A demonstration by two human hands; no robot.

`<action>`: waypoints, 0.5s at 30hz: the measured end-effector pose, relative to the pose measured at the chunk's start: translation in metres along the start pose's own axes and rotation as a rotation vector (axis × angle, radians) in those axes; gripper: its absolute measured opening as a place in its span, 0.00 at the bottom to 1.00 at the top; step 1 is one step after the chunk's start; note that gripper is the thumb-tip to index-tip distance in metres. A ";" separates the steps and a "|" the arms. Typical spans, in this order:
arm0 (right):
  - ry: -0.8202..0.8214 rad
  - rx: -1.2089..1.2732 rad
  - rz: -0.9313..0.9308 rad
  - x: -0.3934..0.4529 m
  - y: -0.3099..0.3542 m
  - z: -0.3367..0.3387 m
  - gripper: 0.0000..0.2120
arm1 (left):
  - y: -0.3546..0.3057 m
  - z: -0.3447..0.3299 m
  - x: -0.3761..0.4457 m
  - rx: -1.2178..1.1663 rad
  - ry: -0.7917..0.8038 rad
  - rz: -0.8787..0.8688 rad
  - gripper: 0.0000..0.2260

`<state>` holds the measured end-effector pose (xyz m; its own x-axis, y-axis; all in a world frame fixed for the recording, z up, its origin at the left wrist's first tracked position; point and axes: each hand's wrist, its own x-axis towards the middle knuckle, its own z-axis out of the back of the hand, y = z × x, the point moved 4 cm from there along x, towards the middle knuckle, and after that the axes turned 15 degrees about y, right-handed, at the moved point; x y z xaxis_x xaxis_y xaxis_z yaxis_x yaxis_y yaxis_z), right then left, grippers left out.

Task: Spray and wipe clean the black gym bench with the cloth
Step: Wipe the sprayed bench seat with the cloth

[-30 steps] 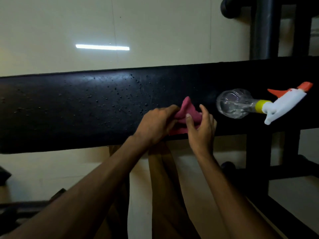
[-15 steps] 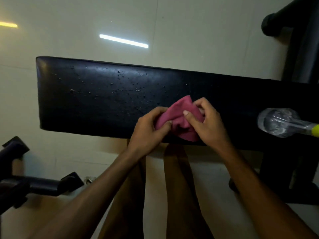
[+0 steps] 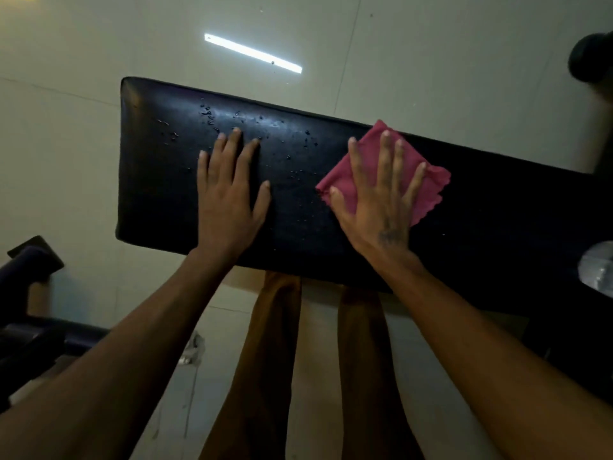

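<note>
Black padded gym bench tabletop (image 3: 331,227) runs across the middle of the head view, its rounded left end in sight and its right part leaving the frame; water droplets (image 3: 212,117) bead on its far left portion. Half a second ago both hands were bunching the pink cloth (image 3: 428,180) together near the front edge; now they have parted. The right hand (image 3: 378,200) lies flat with its fingers spread wide, pressing the cloth, now opened out into a rough square, against the pad toward its far edge. The left hand (image 3: 229,194) has moved off the cloth and rests palm down on the bare pad to the left, well apart from the cloth, fingers straight and slightly fanned, their tips among the droplets. The clear plastic spray bottle (image 3: 597,270), which earlier showed its body and yellow collar, now shows only a rounded clear end at the right edge of the frame, lying on the pad. Below the bench the person's two legs in brown trousers (image 3: 265,360) stand on the pale tiled floor (image 3: 66,161).
</note>
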<state>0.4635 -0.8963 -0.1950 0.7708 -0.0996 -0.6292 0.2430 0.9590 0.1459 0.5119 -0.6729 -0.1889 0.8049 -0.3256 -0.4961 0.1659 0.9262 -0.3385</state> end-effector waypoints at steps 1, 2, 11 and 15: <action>-0.026 -0.007 -0.037 0.004 0.001 -0.002 0.38 | 0.006 -0.004 0.001 0.031 0.009 -0.015 0.30; -0.058 -0.010 -0.081 0.007 0.004 -0.003 0.37 | 0.009 -0.008 0.002 0.059 0.003 -0.026 0.31; -0.283 0.082 -0.211 0.047 0.062 0.004 0.28 | 0.014 -0.029 0.008 0.150 -0.167 -0.075 0.31; -0.203 0.012 0.048 0.032 0.078 -0.003 0.28 | 0.014 -0.032 0.008 0.155 -0.186 -0.079 0.31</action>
<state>0.5052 -0.8237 -0.2062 0.8844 -0.1060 -0.4545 0.2087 0.9609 0.1820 0.5025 -0.6688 -0.2235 0.8745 -0.3709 -0.3126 0.3065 0.9220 -0.2364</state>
